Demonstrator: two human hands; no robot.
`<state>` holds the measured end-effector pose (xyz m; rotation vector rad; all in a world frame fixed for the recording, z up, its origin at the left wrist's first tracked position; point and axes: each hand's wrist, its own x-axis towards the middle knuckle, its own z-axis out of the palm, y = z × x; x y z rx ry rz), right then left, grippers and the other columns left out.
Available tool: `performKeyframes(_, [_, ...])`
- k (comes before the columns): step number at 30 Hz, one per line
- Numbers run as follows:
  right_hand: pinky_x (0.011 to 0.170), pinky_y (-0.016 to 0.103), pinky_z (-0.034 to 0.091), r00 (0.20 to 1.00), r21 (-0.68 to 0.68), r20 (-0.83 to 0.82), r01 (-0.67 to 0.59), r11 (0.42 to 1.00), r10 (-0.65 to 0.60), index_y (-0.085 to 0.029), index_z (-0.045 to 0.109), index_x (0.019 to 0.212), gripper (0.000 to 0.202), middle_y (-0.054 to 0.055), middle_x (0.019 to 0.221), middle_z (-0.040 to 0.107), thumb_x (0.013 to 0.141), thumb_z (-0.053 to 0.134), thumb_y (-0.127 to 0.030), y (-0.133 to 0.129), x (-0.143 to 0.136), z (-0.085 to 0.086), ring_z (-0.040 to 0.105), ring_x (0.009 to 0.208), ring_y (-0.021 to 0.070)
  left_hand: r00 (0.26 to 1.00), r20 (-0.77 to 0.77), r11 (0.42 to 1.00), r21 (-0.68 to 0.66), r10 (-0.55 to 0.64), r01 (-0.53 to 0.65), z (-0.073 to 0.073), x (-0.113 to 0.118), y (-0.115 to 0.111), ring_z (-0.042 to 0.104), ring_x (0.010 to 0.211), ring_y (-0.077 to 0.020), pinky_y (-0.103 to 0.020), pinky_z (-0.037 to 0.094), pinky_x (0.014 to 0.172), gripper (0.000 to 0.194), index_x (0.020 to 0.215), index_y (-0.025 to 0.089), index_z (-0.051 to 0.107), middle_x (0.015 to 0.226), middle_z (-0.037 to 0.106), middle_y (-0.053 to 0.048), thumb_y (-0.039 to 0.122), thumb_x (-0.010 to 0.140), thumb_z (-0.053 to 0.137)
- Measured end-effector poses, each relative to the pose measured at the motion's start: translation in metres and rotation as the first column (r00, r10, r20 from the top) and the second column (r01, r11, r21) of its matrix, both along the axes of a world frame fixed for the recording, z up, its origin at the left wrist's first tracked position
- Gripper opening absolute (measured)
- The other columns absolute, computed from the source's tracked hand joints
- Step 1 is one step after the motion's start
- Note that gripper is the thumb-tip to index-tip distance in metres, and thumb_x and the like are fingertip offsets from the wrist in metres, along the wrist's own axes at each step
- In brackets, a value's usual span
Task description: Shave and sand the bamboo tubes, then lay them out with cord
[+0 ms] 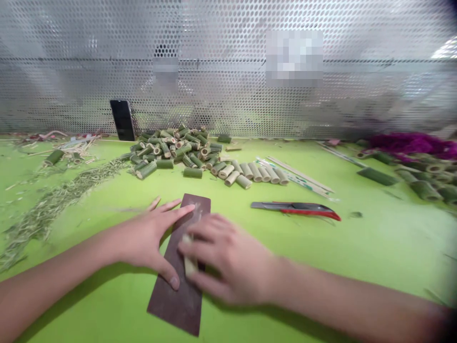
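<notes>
A dark brown strip that looks like sandpaper (178, 305) lies lengthwise on the green table. My left hand (150, 236) rests on its left side with fingers spread, thumb and index finger touching the strip. My right hand (232, 259), slightly blurred, grips a short pale bamboo piece (190, 259) against the strip's surface. Beyond the hands sits a pile of short green bamboo pieces (182, 150). Several pale, peeled pieces (255, 171) stand in a row at its right.
A red utility knife (296, 208) lies to the right, with thin sticks (300, 174) behind it. A phone (122, 120) leans against the perforated metal screen (228, 71). Shavings (64, 195) spread at left; purple material (414, 145) and thicker bamboo (424, 189) are at far right.
</notes>
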<state>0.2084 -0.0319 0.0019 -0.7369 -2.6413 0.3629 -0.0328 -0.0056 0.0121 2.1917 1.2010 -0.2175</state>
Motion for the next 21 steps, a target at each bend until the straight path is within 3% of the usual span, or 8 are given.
performKeyframes(2, [0.109,0.047,0.046,0.997,0.015,0.001,-0.071,0.997,0.071,-0.020,0.075,0.114,0.026,0.009,0.115,0.074,0.095,0.066,-0.036,-0.0001,-0.0005,-0.0008,0.067,0.107,0.0239,1.000,0.020,1.000,0.008,-0.010,0.009,0.0001,-0.0001,0.0000,-0.007,0.156,-0.0509,-0.078,0.016,0.122,0.143,0.167,0.039,0.003,0.176,0.000,-0.007,0.070,0.058,0.089])
performKeyframes(6, [0.108,0.052,0.046,0.992,0.012,0.006,0.129,0.992,-0.129,-0.020,0.074,0.121,0.029,0.012,0.121,0.073,0.097,0.067,-0.033,-0.0007,0.0013,-0.0022,0.067,0.112,0.0275,0.999,0.021,0.999,-0.016,0.032,-0.032,-0.0015,-0.0005,0.0006,-0.008,0.155,-0.0525,-0.082,0.020,0.119,0.147,0.167,0.039,0.001,0.175,-0.003,-0.008,0.069,0.055,0.091])
performKeyframes(9, [0.108,0.046,0.047,0.997,-0.017,-0.041,-0.064,0.998,0.063,-0.020,0.072,0.123,0.032,0.009,0.114,0.075,0.096,0.069,-0.038,-0.0020,0.0014,-0.0036,0.070,0.105,0.0239,0.999,0.044,1.000,0.002,0.002,-0.002,-0.0021,-0.0003,0.0011,-0.010,0.156,-0.0515,-0.080,0.016,0.121,0.147,0.168,0.038,0.004,0.176,0.000,-0.009,0.070,0.054,0.091])
performKeyframes(10, [0.110,0.047,0.046,0.997,-0.028,-0.047,-0.065,0.998,0.063,-0.020,0.071,0.123,0.034,0.009,0.112,0.076,0.094,0.071,-0.039,-0.0017,0.0010,-0.0038,0.070,0.103,0.0240,0.999,0.039,1.000,0.004,0.003,-0.003,-0.0018,0.0000,0.0012,-0.010,0.156,-0.0514,-0.080,0.016,0.121,0.147,0.167,0.039,0.004,0.176,0.000,-0.008,0.071,0.054,0.091])
performKeyframes(13, [0.111,0.053,0.044,0.989,-0.057,-0.012,0.148,0.987,-0.149,-0.018,0.070,0.119,0.035,0.011,0.111,0.078,0.089,0.077,-0.034,0.0007,-0.0002,-0.0034,0.071,0.105,0.0275,0.999,-0.002,0.999,-0.017,0.034,-0.034,0.0001,0.0009,0.0011,-0.010,0.155,-0.0520,-0.082,0.015,0.120,0.148,0.166,0.042,-0.001,0.175,-0.004,-0.005,0.072,0.053,0.090])
performKeyframes(18, [0.114,0.047,0.044,0.996,-0.044,-0.085,-0.038,0.998,0.034,-0.017,0.073,0.114,0.034,0.009,0.113,0.078,0.091,0.077,-0.042,0.0030,0.0013,-0.0025,0.072,0.109,0.0252,1.000,0.014,1.000,-0.013,0.021,-0.021,0.0006,0.0004,0.0006,-0.008,0.157,-0.0492,-0.077,0.015,0.123,0.146,0.167,0.041,0.001,0.176,-0.001,-0.004,0.069,0.055,0.090])
performKeyframes(21, [0.108,0.050,0.049,0.992,-0.013,-0.041,0.118,0.993,-0.118,-0.016,0.074,0.112,0.030,0.012,0.115,0.078,0.092,0.076,-0.038,0.0038,0.0044,-0.0021,0.071,0.110,0.0278,0.999,0.002,0.999,-0.018,0.040,-0.040,-0.0015,-0.0002,0.0008,-0.008,0.157,-0.0502,-0.080,0.017,0.121,0.147,0.166,0.044,-0.001,0.176,-0.003,-0.003,0.071,0.054,0.090])
